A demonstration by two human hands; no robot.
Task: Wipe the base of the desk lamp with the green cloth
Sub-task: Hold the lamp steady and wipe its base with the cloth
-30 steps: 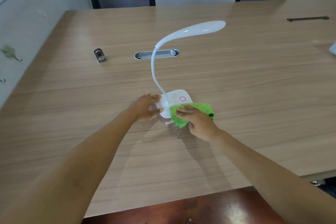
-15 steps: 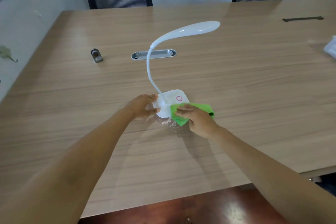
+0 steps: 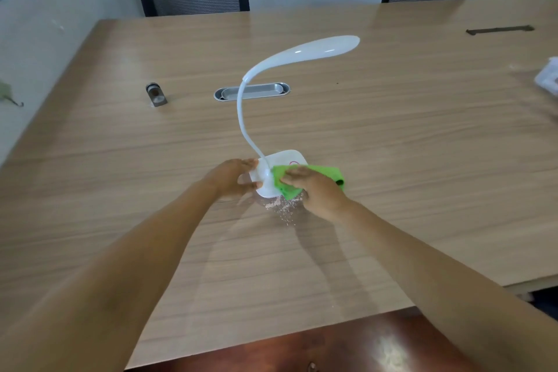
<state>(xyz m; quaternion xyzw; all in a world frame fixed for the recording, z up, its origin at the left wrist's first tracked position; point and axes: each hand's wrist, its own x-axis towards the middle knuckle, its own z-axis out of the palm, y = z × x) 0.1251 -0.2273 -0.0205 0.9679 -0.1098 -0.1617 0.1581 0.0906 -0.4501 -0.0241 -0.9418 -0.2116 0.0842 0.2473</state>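
From the head view, a white desk lamp [image 3: 297, 51] is seen standing on the wooden surface [image 3: 392, 136], its square base [image 3: 283, 160] near the front middle. The base's left edge is clasped by the left hand [image 3: 234, 180], fingers curled against it in a closed grip. A green cloth [image 3: 317, 174] is pressed flat onto the right part of the base by the right hand [image 3: 314, 189], fingers spread over it; part of the cloth hangs onto the surface. White crumbs [image 3: 283, 208] are scattered just in front of the base. A metal cable slot [image 3: 252, 91] is set further back.
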